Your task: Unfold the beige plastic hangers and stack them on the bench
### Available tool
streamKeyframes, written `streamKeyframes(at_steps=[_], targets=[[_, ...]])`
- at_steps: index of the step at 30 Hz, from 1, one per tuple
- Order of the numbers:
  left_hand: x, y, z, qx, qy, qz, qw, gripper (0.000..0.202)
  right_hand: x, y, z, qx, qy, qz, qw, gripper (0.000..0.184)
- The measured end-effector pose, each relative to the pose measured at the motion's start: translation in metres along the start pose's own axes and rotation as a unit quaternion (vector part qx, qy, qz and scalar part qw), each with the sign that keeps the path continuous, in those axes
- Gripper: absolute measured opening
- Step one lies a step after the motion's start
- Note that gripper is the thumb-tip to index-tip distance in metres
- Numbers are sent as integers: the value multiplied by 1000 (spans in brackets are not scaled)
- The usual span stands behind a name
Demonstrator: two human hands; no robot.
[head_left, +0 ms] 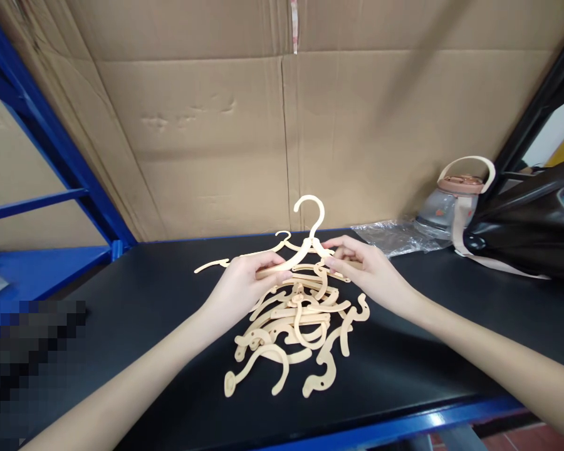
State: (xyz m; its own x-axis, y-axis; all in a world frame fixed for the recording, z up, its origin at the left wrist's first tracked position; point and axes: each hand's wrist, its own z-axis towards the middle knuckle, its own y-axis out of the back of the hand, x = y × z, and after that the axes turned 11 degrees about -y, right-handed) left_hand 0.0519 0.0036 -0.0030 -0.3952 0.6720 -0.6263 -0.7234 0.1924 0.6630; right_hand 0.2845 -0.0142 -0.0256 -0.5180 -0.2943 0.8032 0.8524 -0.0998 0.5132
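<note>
A cream plastic hanger [301,254] is held up over the table with its hook [320,216] pointing upward. My left hand [251,275] is closed on its left arm, thumb in front and fingers behind. On the other side, my right hand [360,263] pinches its right arm near the middle joint. Below both hands lies a loose pile of cream hanger pieces [286,319], hooks and curved arms overlapping. Behind the held hanger, another hanger [282,243] lies on the table, partly hidden by my hands.
The black tabletop [169,388] has a blue front edge. Clear plastic wrap [390,237] and a pink-lidded bottle with a strap [451,203] stand at the back right beside a black bag [536,219]. Cardboard [207,125] lines the back; a blue frame [42,119] rises left.
</note>
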Motion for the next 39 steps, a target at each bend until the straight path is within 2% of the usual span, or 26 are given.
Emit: streamKeyframes(at_steps=[4,7,10,14,16,19,21,23,26,30,35,39], targets=[[-3,-5,0,-16,8,-8,1000,26,0,6,5,-92,37,25,995,33],[-1,-6,0,-37,32,-46,998,25,1,13,7,-152,66,-26,986,23],[4,-3,2,-53,66,-64,994,28,1,19,8,-153,104,-101,978,15],[9,4,5,-50,61,-84,993,29,-1,25,12,-113,151,-176,966,16],[10,8,6,-40,56,-81,994,29,-2,27,13,-122,164,-212,956,16],[9,14,6,-41,12,44,998,27,-3,30,15,-162,169,-236,943,18],[8,17,6,-50,-32,155,986,31,-3,30,15,-175,169,-221,944,17],[9,19,5,-47,-61,198,977,37,-3,31,15,-170,162,-188,954,16],[9,22,5,-35,-71,186,979,37,-2,31,15,-157,149,-142,966,15],[7,23,3,-48,-78,193,977,38,-2,29,14,-155,139,-110,972,14],[2,22,2,-50,-75,146,985,27,-7,20,14,-162,102,-32,981,15],[4,22,4,-32,-60,124,990,26,-13,13,15,-192,73,72,976,32]])
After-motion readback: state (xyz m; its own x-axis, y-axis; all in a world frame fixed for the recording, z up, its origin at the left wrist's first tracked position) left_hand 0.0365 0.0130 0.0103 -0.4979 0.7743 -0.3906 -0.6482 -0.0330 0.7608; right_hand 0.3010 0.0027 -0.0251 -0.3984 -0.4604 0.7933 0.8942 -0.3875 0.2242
